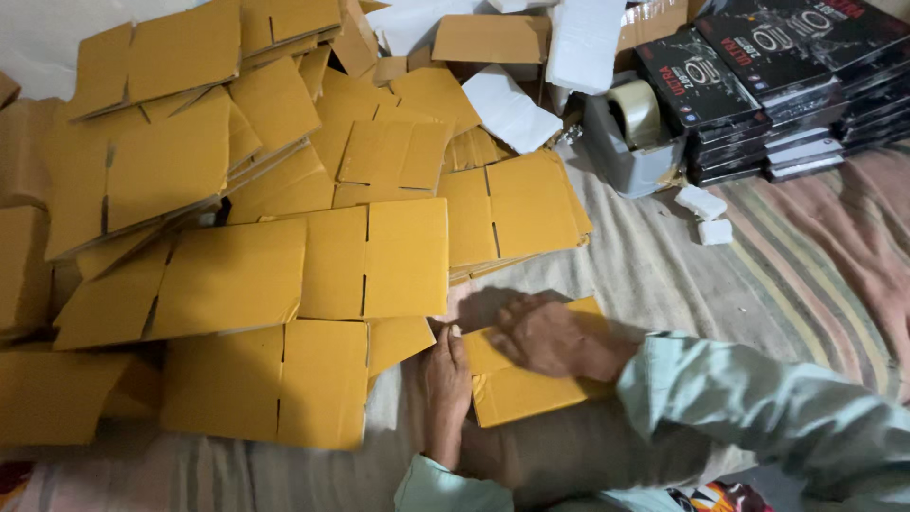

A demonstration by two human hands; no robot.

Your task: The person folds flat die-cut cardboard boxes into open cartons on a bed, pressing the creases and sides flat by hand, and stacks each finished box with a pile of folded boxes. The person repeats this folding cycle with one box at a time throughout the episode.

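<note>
Your right hand (545, 337) lies flat, fingers (507, 318) spread and unclenched, palm pressing down on a small flattened cardboard box (521, 389); it grasps nothing, only bears on the top face. Your left hand (445, 379) stands on edge against the box's left side, fingers straight and together, touching the cardboard rim rather than curling round it. The box is smooth, mustard-yellow board, rectangular, lying on a striped woven cloth (720, 294) just in front of you. Left of and beyond it sprawls a loose heap of flat yellow cartons (284, 228), slit and overlapping. Farther back sit white foam pieces (512, 109), a grey tape dispenser (635, 142) holding a glossy roll, and a stack of black printed boxes (758, 85).
</note>
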